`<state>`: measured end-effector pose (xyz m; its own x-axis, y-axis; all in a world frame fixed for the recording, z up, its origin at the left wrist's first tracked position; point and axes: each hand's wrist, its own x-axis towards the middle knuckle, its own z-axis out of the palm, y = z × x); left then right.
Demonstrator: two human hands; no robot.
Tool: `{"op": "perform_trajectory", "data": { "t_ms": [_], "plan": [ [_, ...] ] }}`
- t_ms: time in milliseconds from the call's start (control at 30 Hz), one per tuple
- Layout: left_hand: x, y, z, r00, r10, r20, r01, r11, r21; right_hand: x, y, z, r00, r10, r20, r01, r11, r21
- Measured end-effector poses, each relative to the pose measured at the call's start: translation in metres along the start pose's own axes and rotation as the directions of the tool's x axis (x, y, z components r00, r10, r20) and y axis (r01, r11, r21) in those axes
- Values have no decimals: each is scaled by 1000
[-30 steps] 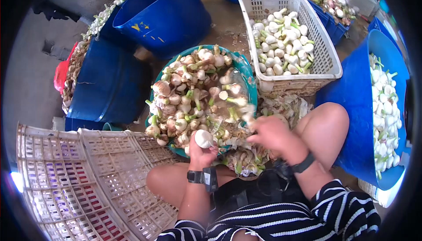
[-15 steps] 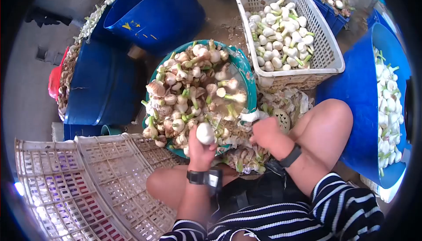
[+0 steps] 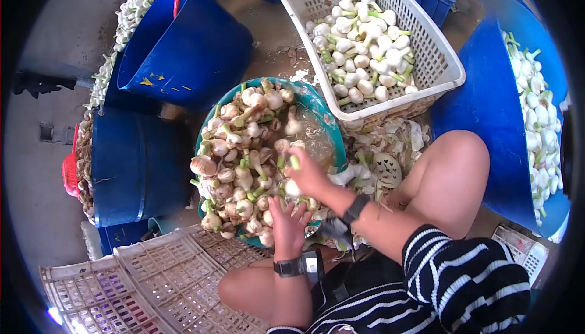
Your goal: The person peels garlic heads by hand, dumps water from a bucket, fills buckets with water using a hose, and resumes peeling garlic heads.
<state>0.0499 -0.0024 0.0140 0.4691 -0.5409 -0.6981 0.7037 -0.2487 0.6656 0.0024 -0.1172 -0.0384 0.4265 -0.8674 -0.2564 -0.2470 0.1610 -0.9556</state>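
Observation:
A green tub (image 3: 337,145) heaped with unpeeled garlic bulbs (image 3: 225,169) and some water sits before me. My right hand (image 3: 309,174) is over the heap, its fingers closed around a white garlic bulb (image 3: 292,188) with a short green stem showing above. Just below it, at the tub's near edge, my left hand (image 3: 288,229) is open and holds nothing, fingers spread close to the bulbs. Part of the held bulb is hidden by my right hand.
A white crate (image 3: 448,84) of cleaned garlic stands beyond the tub. Blue barrels (image 3: 472,115) flank both sides, the right one holding white bulbs. Peelings (image 3: 390,142) litter the floor by my knee. A slatted plastic crate (image 3: 164,273) lies at front left.
The white garlic bulb has left my left hand, which has opened. My right hand has moved left over the tub and now grips a bulb. The camera view has shifted.

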Motion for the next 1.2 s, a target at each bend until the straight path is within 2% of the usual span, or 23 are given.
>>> {"op": "perform_trajectory", "data": {
  "t_ms": [33, 67, 100, 167, 200, 267, 400, 467, 500, 533, 567, 633, 667, 733, 767, 800, 833, 867, 900, 1000, 1033, 1167, 1200],
  "plan": [
    [2, 0, 4, 990, -11, 138, 23, 996, -87, -16, -7, 5, 992, -120, 38, 114, 986, 123],
    [-3, 2, 15, 992, 94, 85, -83, 989, -126, -29, -18, 2, 906, -421, -25, 421, 907, -35],
    [0, 6, 11, 994, 109, 29, -106, 991, -86, -38, -26, -8, 891, -435, 132, 443, 895, -41],
    [-3, 9, 5, 966, 234, -112, -224, 970, 91, -52, -48, -31, 752, -466, 466, 653, 623, -431],
    [-5, 11, 0, 966, 235, -105, -226, 970, 89, -58, -52, -38, 753, -468, 463, 653, 619, -436],
    [-10, 13, -12, 966, 259, -24, -227, 883, 411, -70, -53, -48, 692, -324, 645, 709, 473, -523],
    [-19, 7, -9, 974, 210, 81, -225, 886, 406, -83, -35, -52, 597, -445, 667, 798, 412, -440],
    [-19, 3, -2, 960, 263, 102, -281, 866, 414, -78, -33, -55, 791, -300, 534, 581, 645, -497],
    [-19, 1, -3, 942, 308, 133, -335, 840, 428, -73, -32, -56, 782, -306, 543, 590, 643, -489],
    [-16, 0, -5, 879, 421, 224, -470, 685, 557, -68, -30, -57, 903, 28, 429, 96, 959, -265],
    [-17, 0, -8, 878, 427, 215, -469, 685, 557, -66, -27, -58, 815, 395, 423, -451, 892, 35],
    [-19, 3, -8, 816, 461, 349, -577, 685, 444, -72, -23, -60, 799, 363, 480, -475, 870, 131],
    [-19, 11, -10, 813, 440, 382, -573, 723, 386, -76, -24, -62, 860, 139, 490, -171, 985, 20],
    [-17, 14, -12, 869, 335, 364, -492, 660, 567, -76, -12, -59, 829, -364, 424, 467, 869, -166],
    [-20, 17, -6, 915, 233, 329, -403, 562, 722, -74, -7, -57, 829, -365, 423, 466, 869, -164],
    [-30, 17, -1, 898, 219, 382, -440, 498, 747, -73, -2, -55, 883, -368, 293, 431, 881, -194],
    [-35, 13, -1, 718, 381, 583, -675, 175, 717, -72, -6, -55, 918, -366, 154, 393, 894, -217],
    [-38, 11, 1, 552, 448, 704, -769, -53, 637, -65, -15, -61, 937, 213, 277, -265, 950, 165],
    [-42, 10, 3, 364, 471, 804, -801, -282, 528, -63, -14, -64, 938, 209, 277, -259, 953, 159],
    [-63, 16, 17, 398, 475, 785, -667, -437, 603, -59, -9, -71, 790, 252, 559, -503, 787, 357],
    [-59, 16, 14, 397, 482, 781, -664, -437, 607, -62, -15, -72, 788, 249, 563, -501, 791, 352],
    [-51, 2, 8, 506, 548, 666, -785, -29, 619, -81, -41, -87, 778, 128, 615, -558, 590, 583],
    [-47, -7, 11, 690, 628, 361, -722, 562, 403, -88, -38, -87, 815, 41, 578, -435, 700, 565]
  ]
}}
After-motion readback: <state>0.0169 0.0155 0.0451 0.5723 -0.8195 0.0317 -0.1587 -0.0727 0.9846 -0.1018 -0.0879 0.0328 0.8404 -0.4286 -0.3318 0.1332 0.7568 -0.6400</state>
